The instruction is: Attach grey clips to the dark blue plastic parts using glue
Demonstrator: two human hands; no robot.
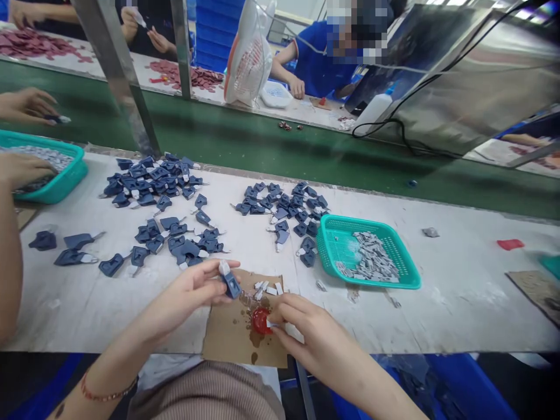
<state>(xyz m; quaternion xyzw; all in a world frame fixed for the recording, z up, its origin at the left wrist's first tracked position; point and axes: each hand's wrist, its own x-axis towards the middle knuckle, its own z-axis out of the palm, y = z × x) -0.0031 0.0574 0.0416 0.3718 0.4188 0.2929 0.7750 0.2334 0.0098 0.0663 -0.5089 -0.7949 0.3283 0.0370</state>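
Observation:
My left hand holds a dark blue piece with a whitish tip between thumb and fingers, above the left edge of a brown cardboard sheet. In the fingers of my right hand is a small white piece, at the right side of a round red dish on the cardboard. Wet stains surround the dish. Several small white pieces lie just behind it.
Piles of dark blue pieces spread over the white table. Right of them stands a green basket of grey pieces. Another person's arm reaches in at the left, by a second green basket. Beyond runs a green belt.

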